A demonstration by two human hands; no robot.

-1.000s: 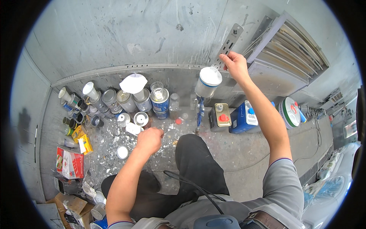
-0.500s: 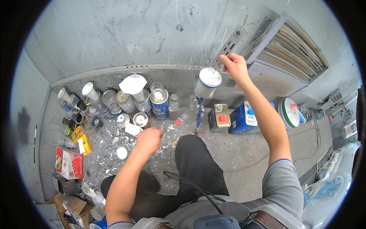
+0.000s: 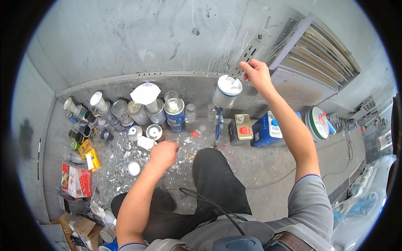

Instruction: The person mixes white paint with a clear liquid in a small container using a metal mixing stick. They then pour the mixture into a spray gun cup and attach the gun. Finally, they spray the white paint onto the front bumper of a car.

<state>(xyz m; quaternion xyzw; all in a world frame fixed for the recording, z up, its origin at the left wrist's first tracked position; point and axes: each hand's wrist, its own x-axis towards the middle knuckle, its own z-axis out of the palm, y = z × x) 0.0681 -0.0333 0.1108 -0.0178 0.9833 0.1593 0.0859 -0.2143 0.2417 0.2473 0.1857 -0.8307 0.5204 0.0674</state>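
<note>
My right hand (image 3: 256,74) pinches a flat, slotted metal stir stick (image 3: 252,47) near its middle. The stick's lower end dips into a white cup (image 3: 225,99) with a blue band, which holds white liquid (image 3: 230,85). Beneath the cup, a blue-and-metal part that looks like a spray gun (image 3: 218,125) reaches down to the floor. My left hand (image 3: 164,154) is closed above the paint-spotted floor, its fingers curled under; whether it holds anything is hidden. Close to it are a white bottle (image 3: 145,143) and a small open can (image 3: 154,132).
Several paint cans (image 3: 174,109) and cups line the wall at left. A tan can (image 3: 241,130), a blue can (image 3: 267,129) and a white tub (image 3: 317,124) stand at right. A rack of panels (image 3: 315,54) hangs on the wall. Cardboard boxes (image 3: 76,180) lie lower left.
The stir stick has shifted slightly left and its lower end now sits inside the cup. My right hand has moved slightly left with it. My left hand stays put.
</note>
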